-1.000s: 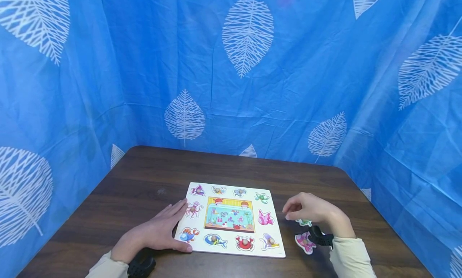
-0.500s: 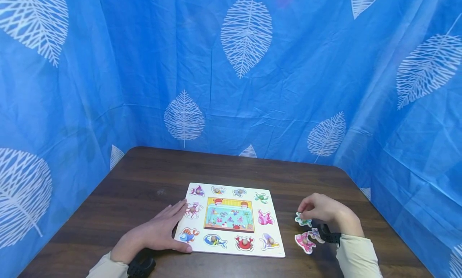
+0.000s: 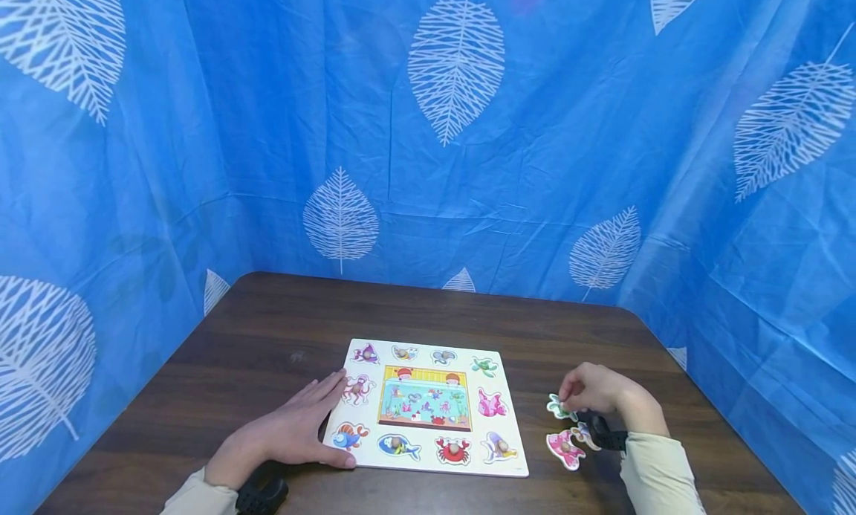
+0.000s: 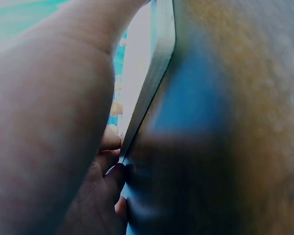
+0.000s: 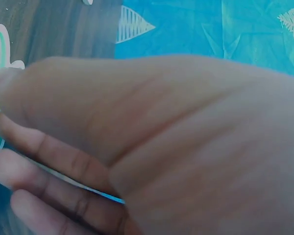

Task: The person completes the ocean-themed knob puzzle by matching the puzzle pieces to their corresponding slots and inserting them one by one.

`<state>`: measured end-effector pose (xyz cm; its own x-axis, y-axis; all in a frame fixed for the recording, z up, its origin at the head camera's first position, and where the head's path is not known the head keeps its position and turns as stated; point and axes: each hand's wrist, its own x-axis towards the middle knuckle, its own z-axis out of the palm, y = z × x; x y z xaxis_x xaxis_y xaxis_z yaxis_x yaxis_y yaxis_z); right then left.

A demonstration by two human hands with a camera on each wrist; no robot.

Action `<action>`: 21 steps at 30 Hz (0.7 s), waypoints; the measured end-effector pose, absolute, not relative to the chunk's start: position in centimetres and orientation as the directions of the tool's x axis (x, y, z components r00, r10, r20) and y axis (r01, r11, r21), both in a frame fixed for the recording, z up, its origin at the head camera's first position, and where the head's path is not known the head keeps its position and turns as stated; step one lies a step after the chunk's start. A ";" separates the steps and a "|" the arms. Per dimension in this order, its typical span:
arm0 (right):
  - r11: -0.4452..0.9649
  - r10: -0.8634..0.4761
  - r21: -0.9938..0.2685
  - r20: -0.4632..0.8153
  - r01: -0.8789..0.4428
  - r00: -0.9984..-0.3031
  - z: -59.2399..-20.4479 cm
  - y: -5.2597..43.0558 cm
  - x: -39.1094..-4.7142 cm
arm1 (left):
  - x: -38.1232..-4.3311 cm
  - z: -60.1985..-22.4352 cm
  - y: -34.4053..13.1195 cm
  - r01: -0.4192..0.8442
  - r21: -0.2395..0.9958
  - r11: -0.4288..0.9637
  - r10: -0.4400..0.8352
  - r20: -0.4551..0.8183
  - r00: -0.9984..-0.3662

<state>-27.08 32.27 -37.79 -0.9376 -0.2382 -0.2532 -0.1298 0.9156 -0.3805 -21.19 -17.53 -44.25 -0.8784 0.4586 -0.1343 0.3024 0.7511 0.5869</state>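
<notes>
A white wooden puzzle board (image 3: 428, 464) with sea-animal pictures lies on the table. My left hand (image 3: 284, 429) rests along its left edge, fingers extended, thumb at the near corner. In the left wrist view the fingers (image 4: 110, 161) touch the board's side (image 4: 147, 93). To the right of the board, my right hand (image 3: 602, 392) pinches a green turtle puzzle piece (image 3: 556, 405) between thumb and index finger. The right wrist view catches that green piece (image 5: 0, 46) at its left border, partly hidden by the thumb. A pink puzzle piece (image 3: 565, 450) lies just nearer.
A purple puzzle piece (image 3: 583, 435) sits against the pink one, partly covered by the right wrist strap. Several knobbed pieces, such as a red crab (image 3: 453, 450), are set in the board. Blue leaf-patterned cloth (image 3: 428, 225) hangs around the dark table (image 3: 301, 307).
My right hand has moved right, away from the board, to the green turtle piece, and its thumb and finger have closed on it. The left hand stays on the board's edge.
</notes>
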 end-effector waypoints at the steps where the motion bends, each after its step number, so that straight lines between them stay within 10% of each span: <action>1: 0.918 -0.229 -0.377 -0.251 -0.123 -0.940 -37.8 32.3 -27.1 | -21.2 -44.3 -17.5 0.302 0.586 0.752 0.458 -0.135 -0.879; 21: 0.943 -0.155 -0.327 -0.255 -0.065 -0.954 -38.7 30.9 -27.0 | -21.1 -44.2 -17.5 0.298 0.595 0.746 0.459 -0.135 -0.878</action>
